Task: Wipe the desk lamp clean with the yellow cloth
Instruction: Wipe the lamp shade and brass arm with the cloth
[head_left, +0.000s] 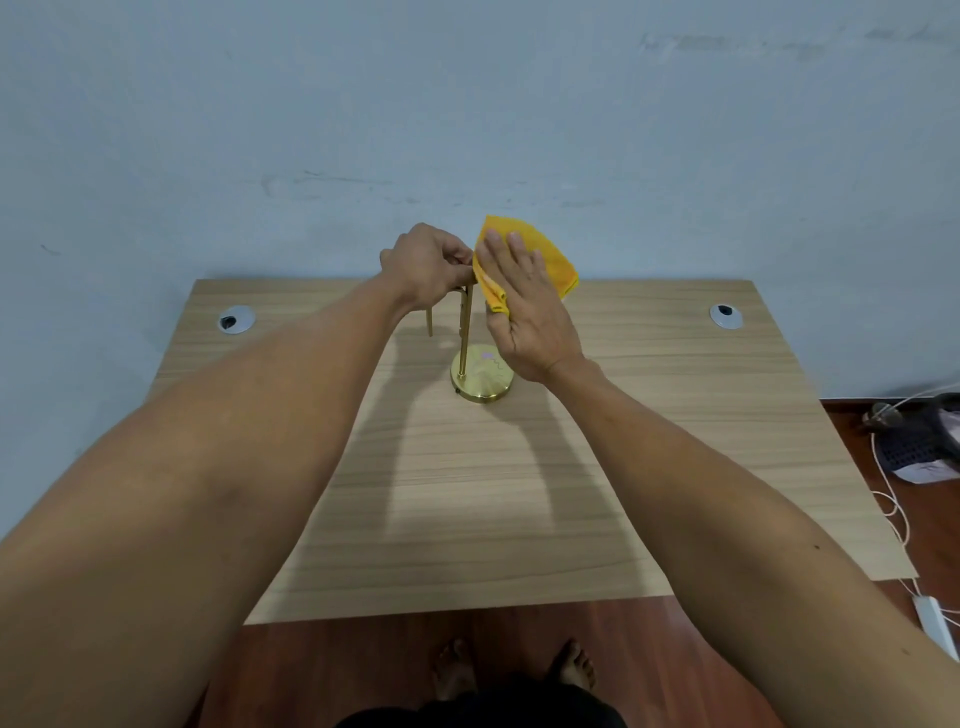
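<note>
Forearms over light wood-grain worktop (675, 415), left hand (431, 265) curled round top of round-based gold metal stand (464, 332), right hand (524, 306) straight-fingered, thumb pinching folded yellow cloth (550, 260) just beside it.

Stand (464, 332) on table (675, 415), cloth (550, 260) near its top
</note>
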